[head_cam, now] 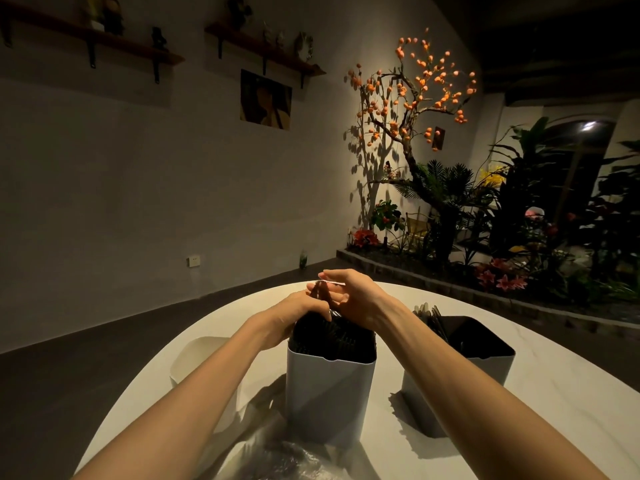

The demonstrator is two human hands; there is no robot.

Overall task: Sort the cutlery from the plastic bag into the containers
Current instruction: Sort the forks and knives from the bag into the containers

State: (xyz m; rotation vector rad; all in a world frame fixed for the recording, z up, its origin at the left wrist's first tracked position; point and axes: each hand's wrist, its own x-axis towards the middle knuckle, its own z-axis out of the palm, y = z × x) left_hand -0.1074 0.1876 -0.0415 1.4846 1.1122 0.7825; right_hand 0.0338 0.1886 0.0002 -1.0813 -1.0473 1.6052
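Step in hand: the person is loading dark cutlery into the tall white square plastic container at lower centre of the frame; judged mid-task.
Left hand: fingers curled round a bundle of dark plastic cutlery just above the container's mouth.
Right hand: touching the left, fingers bent over the same bundle; whether it pinches a single piece cannot be told. A thin pale strip shows at its fingertips, nature unclear.
Centre container contents: packed with black cutlery pieces standing upright, type not discernible.
Second container: a white square plastic container at right of centre, holding a few dark utensils leaning at its far left corner.
Third container: a white container at left, partly hidden by the left forearm; contents not visible.
Plastic bag: clear crinkled plastic bag at the bottom edge, on the white round table, just beside the centre container.
Next move: likely calls for lowering the bundle into the crowded container without dislodging pieces, then returning to the bag.
Writing: no brand, label or legible text found.
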